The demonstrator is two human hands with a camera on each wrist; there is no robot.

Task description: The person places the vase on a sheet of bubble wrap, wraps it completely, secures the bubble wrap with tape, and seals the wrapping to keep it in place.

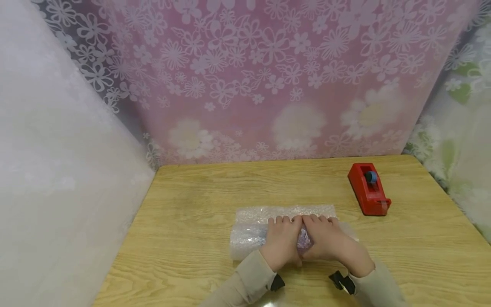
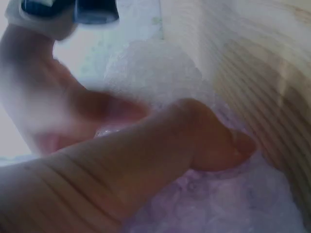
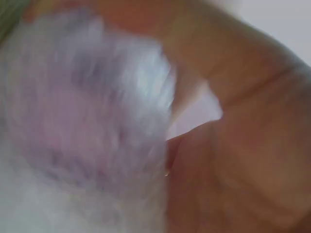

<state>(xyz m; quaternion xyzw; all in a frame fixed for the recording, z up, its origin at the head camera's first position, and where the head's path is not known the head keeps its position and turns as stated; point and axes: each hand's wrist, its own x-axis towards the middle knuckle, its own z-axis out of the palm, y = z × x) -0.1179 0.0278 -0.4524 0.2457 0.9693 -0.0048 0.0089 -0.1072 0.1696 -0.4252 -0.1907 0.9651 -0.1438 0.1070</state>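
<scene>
I have both hands clasped over one bundle of bubble wrap (image 1: 245, 241): the left hand (image 1: 281, 242) and right hand (image 1: 323, 239) sit side by side, fingers curled over the far side, thumbs toward me, meeting around a purple patch (image 1: 304, 239) that shows in the gap. What makes that purple, I can't tell through the plastic. Neither hand is nearer; both are touching the bundle.

The relation I'd judge matters most is this: the bundle's long axis runs left to right, across my forearms, and a flatter strip of the wrap lies just beyond my fingertips, on the far side. The wrap also reaches out past my left hand.

Farther out on the desk (image 1: 184, 204), beyond and to the right, stands a red tape dispenser (image 1: 366, 189), closer to my right hand.
</scene>
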